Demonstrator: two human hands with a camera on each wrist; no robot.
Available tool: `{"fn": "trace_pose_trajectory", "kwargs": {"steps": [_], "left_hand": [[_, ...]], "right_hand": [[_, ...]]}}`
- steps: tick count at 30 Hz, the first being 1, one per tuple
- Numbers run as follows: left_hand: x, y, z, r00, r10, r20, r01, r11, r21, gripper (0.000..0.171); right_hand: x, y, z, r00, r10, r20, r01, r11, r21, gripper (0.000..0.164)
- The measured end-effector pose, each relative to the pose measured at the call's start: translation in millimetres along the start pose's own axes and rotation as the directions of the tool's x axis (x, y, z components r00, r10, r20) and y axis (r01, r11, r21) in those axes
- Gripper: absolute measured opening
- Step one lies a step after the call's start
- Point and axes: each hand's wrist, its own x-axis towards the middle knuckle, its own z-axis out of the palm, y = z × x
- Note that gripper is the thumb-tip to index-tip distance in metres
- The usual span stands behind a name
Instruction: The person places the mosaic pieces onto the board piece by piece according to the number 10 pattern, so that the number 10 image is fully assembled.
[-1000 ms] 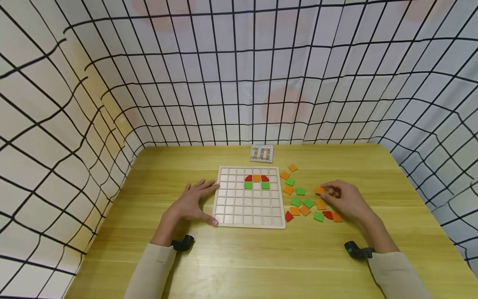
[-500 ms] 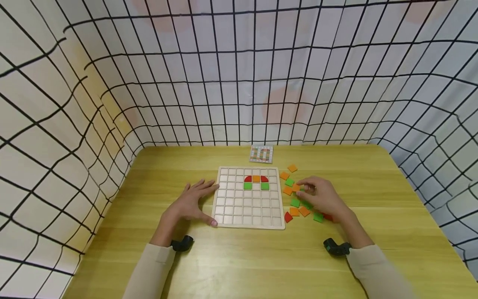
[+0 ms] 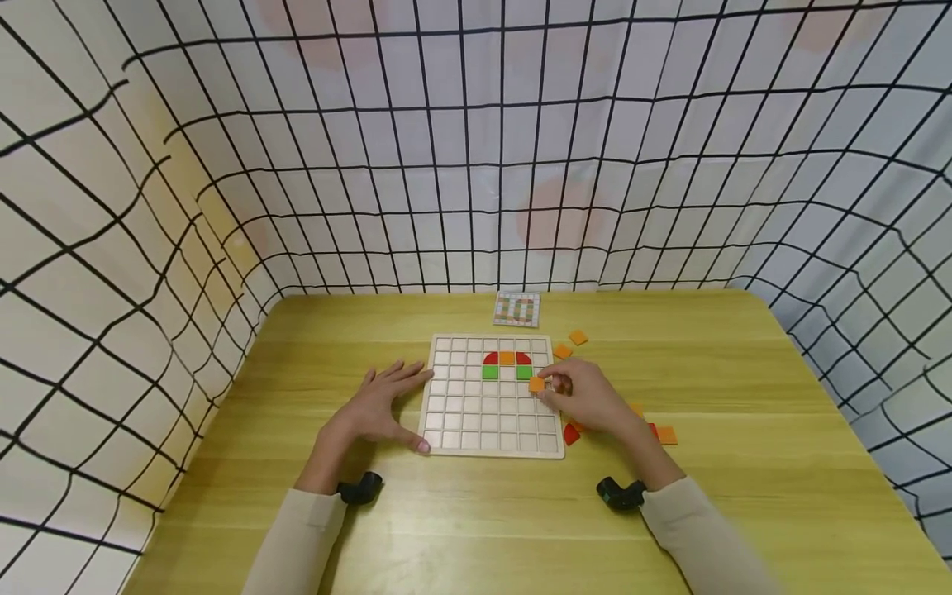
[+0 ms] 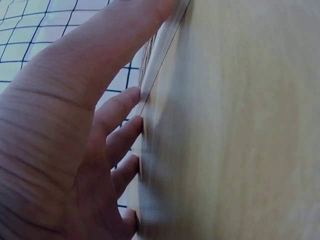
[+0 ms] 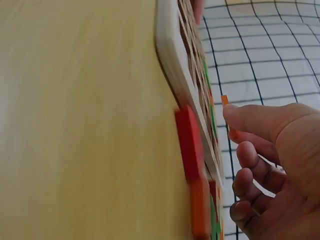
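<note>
My right hand (image 3: 583,397) pinches an orange square tile (image 3: 536,384) between thumb and forefinger, over the right side of the wooden grid board (image 3: 476,421). In the right wrist view that orange tile (image 5: 225,100) shows edge-on at the fingertips, above the board. Fingers spread, my left hand (image 3: 379,405) rests at the board's left edge, with the thumb at its lower left corner. Set in the grid are two red quarter-round tiles (image 3: 491,359), an orange tile (image 3: 507,358) between them, and a green tile (image 3: 490,373) below each red one.
A small printed pattern card (image 3: 516,309) lies behind the board. Loose tiles lie right of the board, among them a red quarter-round tile (image 3: 571,434) and an orange tile (image 3: 667,435); my right hand and forearm hide several. A black wire grid (image 3: 476,182) encloses the table's back and sides.
My right hand has carried the orange tile leftward from the right of the loose tiles to over the board. My left hand has stayed at the board's left edge.
</note>
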Motion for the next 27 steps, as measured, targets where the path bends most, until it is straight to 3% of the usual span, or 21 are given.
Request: {"fn": "trace_pose_trajectory", "kwargs": {"steps": [7, 27], "left_hand": [[-0.8, -0.3, -1.2, 1.000, 0.002, -0.004, -0.001, 1.000, 0.007, 0.125], [2.2, -2.0, 1.0, 1.000, 0.009, -0.004, -0.009, 1.000, 0.000, 0.125]], "right_hand": [[6, -7, 12, 1.000, -0.004, 0.009, 0.005, 1.000, -0.030, 0.025], [9, -1, 18, 0.999, -0.039, -0.015, 0.038, 0.997, -0.066, 0.026]]}}
